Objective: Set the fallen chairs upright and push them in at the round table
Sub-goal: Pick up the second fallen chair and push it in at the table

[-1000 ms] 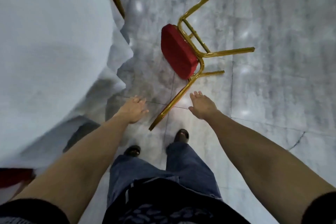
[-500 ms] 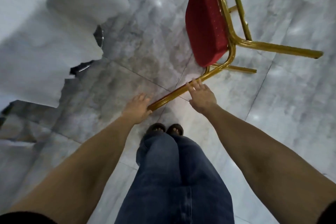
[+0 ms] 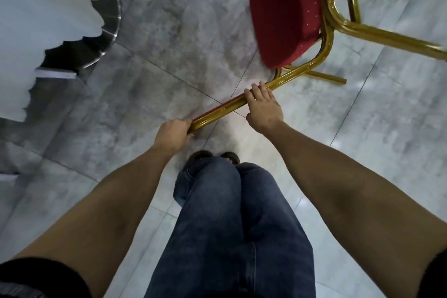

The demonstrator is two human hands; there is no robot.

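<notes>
A fallen chair [image 3: 285, 14] with a red seat and a gold metal frame lies on its side on the grey marble floor, upper right. Its backrest rail runs down-left toward me. My left hand [image 3: 173, 132] is closed around the near end of that gold rail. My right hand [image 3: 262, 107] grips the same rail a little farther up, fingers curled over it. The round table [image 3: 36, 19], covered by a white cloth, fills the upper left.
The table's round metal base [image 3: 106, 29] shows under the cloth's hem. My legs in blue jeans [image 3: 232, 225] and my dark shoes stand just below the hands. Chair legs [image 3: 387, 38] stick out to the right.
I have bent closer to the chair. Both hands went from reaching and touching the gold rail to closing around it.
</notes>
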